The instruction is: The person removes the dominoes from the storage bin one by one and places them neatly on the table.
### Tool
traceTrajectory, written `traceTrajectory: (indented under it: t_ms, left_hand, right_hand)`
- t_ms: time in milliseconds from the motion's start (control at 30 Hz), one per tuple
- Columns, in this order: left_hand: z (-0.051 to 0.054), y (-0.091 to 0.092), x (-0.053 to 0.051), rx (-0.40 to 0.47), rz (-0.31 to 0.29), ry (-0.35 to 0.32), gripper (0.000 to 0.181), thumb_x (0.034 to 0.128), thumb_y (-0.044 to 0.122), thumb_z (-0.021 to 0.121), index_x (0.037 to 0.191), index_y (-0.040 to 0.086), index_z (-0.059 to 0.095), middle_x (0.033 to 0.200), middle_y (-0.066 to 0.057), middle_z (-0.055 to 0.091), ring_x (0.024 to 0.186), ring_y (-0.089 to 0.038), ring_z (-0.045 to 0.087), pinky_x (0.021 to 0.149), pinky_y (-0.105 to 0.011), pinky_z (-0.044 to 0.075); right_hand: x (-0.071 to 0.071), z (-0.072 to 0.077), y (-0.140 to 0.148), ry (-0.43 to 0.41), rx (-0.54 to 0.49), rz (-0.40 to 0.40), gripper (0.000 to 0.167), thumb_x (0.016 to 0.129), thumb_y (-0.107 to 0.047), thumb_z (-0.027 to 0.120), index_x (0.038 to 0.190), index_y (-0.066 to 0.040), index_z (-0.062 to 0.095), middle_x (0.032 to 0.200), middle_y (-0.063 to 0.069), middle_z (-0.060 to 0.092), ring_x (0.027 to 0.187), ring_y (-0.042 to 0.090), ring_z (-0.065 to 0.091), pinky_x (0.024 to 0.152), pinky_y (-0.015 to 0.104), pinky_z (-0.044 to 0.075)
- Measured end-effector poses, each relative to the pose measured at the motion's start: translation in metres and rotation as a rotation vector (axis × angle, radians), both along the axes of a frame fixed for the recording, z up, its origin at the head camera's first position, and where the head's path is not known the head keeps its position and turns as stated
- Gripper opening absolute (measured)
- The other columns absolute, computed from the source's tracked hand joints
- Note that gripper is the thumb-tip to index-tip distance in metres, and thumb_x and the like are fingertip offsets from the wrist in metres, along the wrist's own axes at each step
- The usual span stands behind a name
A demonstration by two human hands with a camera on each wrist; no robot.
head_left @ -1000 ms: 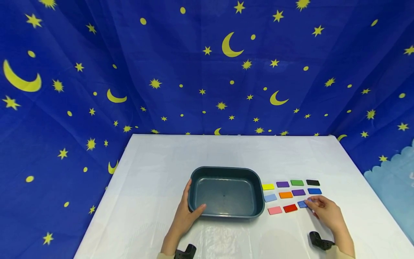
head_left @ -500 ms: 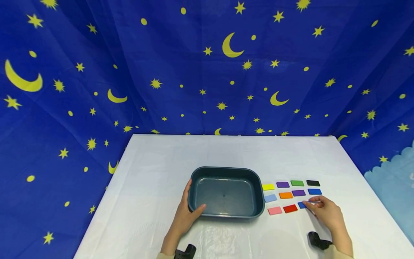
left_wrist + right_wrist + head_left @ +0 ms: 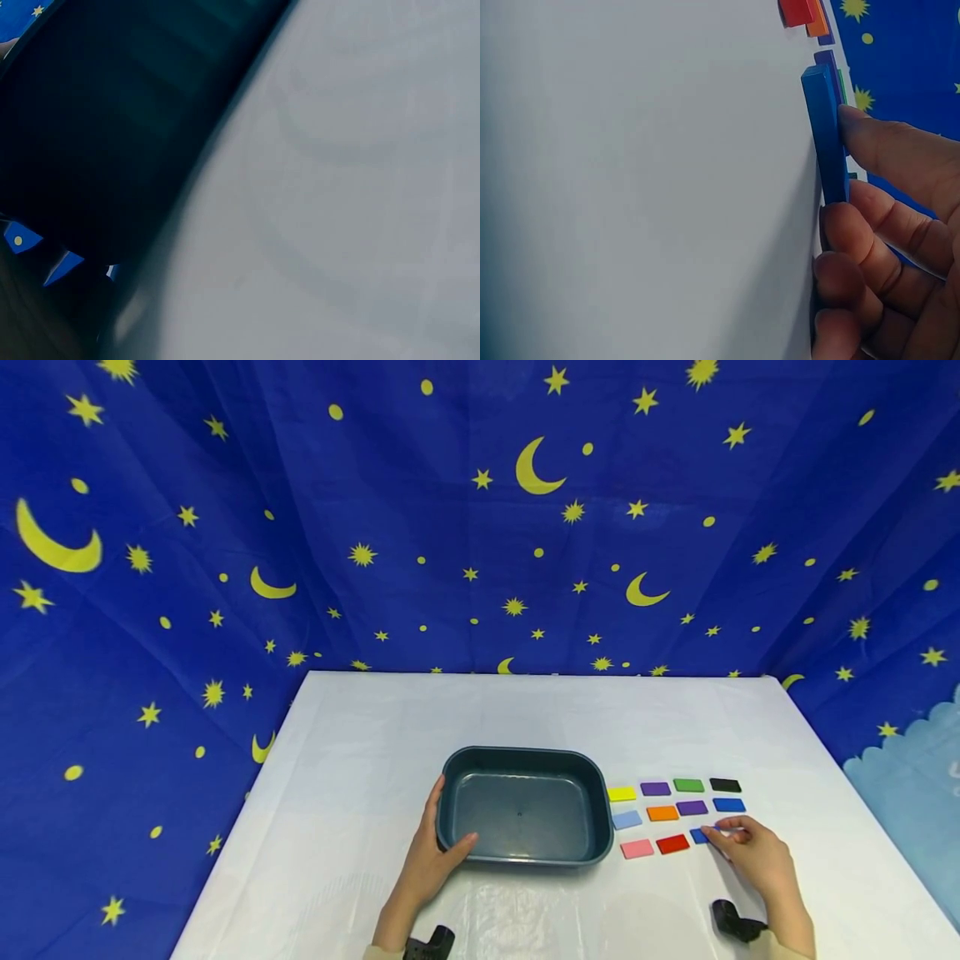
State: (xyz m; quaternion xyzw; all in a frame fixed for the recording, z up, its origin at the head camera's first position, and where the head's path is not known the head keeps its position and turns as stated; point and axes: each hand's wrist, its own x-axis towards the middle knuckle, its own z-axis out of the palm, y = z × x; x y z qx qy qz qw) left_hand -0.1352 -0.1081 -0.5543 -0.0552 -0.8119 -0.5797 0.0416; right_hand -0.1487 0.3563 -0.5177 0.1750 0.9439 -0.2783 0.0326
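Note:
A dark blue-green plastic basin (image 3: 525, 862) stands in the middle of the table. My left hand (image 3: 426, 860) grips its left front corner, thumb at the front rim and fingers along the left wall. In the left wrist view the dark basin (image 3: 127, 112) fills the upper left. My right hand (image 3: 759, 858) pinches a blue rectangular block (image 3: 699, 836) at the right end of the front row. The right wrist view shows the thumb against the blue block's (image 3: 825, 135) face and fingertips at its near end. Beside it lie a red block (image 3: 673, 844) and a pink block (image 3: 637, 849).
Behind are more blocks in rows: yellow (image 3: 622, 794), light blue (image 3: 627, 820), orange (image 3: 662, 813), green (image 3: 688, 785), black (image 3: 725, 785), a blue block (image 3: 729, 805) and two purple ones. A starry blue curtain (image 3: 450, 510) hangs behind the white table (image 3: 375, 718).
My right hand has shifted slightly left with the blue block, whose visible face now looks darker than a second ago. My left hand and the basin keep their places.

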Motion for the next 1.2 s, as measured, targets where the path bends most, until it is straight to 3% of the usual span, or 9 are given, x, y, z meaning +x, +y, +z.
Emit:
traceTrajectory:
  t_ms: [667,967,1200]
  left_hand:
    - [-0.001,0.000,-0.003,0.006,-0.010,-0.003,0.090,0.0831,0.031,0.072,0.151,0.038,0.013,0.155,-0.004,0.020,0.138,-0.031,0.022,0.101,-0.064,0.022]
    - [-0.001,-0.002,-0.005,0.005,-0.019,-0.009,0.092,0.0835,0.030,0.072,0.152,0.035,0.010,0.156,-0.004,0.018,0.138,-0.032,0.021,0.101,-0.065,0.022]
    - [0.003,-0.010,-0.003,-0.007,-0.061,-0.026,0.092,0.0907,0.023,0.063,0.154,0.023,-0.005,0.157,-0.010,0.010,0.139,-0.035,0.017,0.101,-0.066,0.019]
  right_hand:
    - [0.001,0.000,-0.005,-0.010,0.045,-0.020,0.051,0.086,-0.040,0.068,0.106,0.006,0.058,0.074,0.007,0.053,0.070,0.025,0.047,0.062,0.035,0.031]
    - [-0.005,0.005,-0.002,-0.084,0.054,0.066,0.062,0.087,-0.054,0.060,0.108,0.004,0.055,0.082,0.016,0.057,0.072,0.028,0.050,0.064,0.040,0.039]
    - [-0.007,0.012,-0.001,-0.099,0.105,0.098,0.064,0.091,-0.058,0.050,0.105,0.004,0.056,0.078,0.012,0.057,0.068,0.025,0.049,0.057,0.035,0.037]
